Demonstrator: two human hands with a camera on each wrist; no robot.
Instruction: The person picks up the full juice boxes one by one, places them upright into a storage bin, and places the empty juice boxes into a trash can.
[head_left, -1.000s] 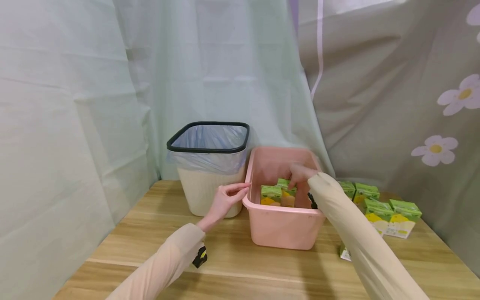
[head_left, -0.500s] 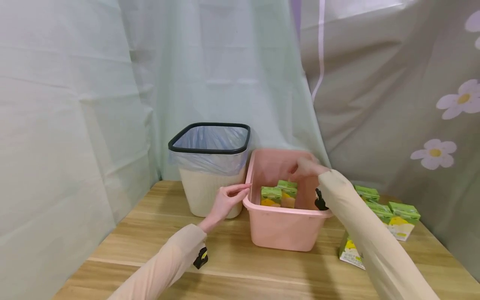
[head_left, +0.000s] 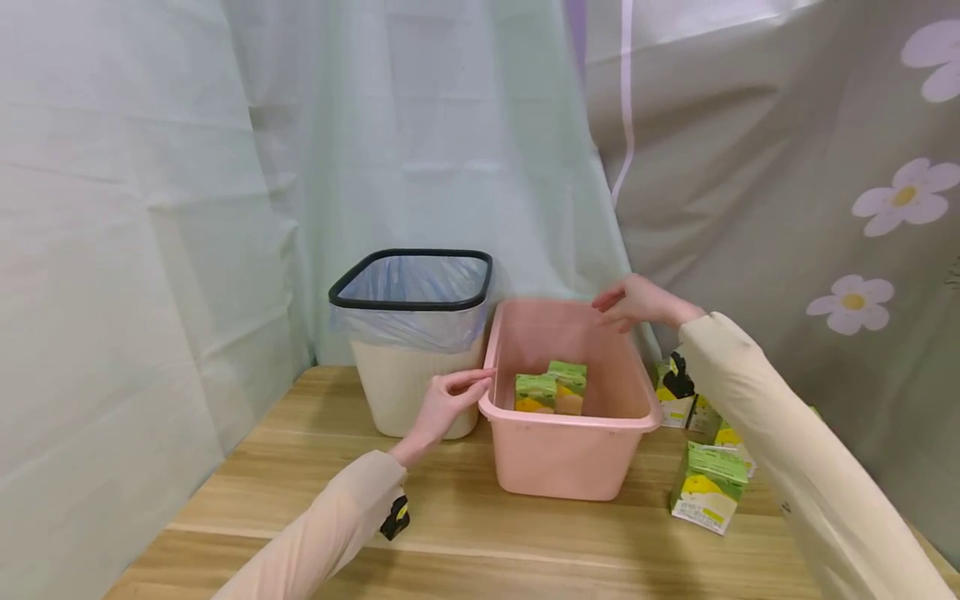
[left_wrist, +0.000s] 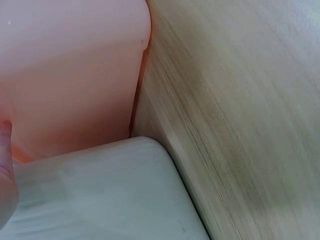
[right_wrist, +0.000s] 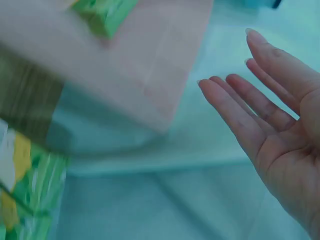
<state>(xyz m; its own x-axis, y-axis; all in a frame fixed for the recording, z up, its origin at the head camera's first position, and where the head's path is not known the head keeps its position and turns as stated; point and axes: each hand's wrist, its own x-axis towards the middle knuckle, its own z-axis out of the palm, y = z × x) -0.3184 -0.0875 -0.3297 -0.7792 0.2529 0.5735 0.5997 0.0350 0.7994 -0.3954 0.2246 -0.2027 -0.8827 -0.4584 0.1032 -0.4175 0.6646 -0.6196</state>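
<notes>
A pink plastic bin (head_left: 566,458) stands on the table, holding two green-and-yellow juice boxes (head_left: 536,393) side by side. My left hand (head_left: 442,408) pinches the bin's left rim, fingers over it and thumb (left_wrist: 5,155) against the outer wall. Above the bin's far right corner, my right hand (head_left: 637,302) hangs in the air with spread, relaxed fingers and nothing in it. The right wrist view shows that same bare palm (right_wrist: 285,135) beside the bin. To the bin's right, one juice box (head_left: 708,487) stands nearest me. Several others (head_left: 675,404) are partly hidden by my right sleeve.
A cream trash can (head_left: 412,375) with a black rim and a bluish liner stands left of the pink bin, close against it. Curtains (head_left: 450,150) hang behind and at both sides of the wooden table (head_left: 300,500).
My right hand has risen out of the bin and moved right, leaving the juice boxes inside. The near juice box on the right has come into fuller view. My left hand stays at the rim.
</notes>
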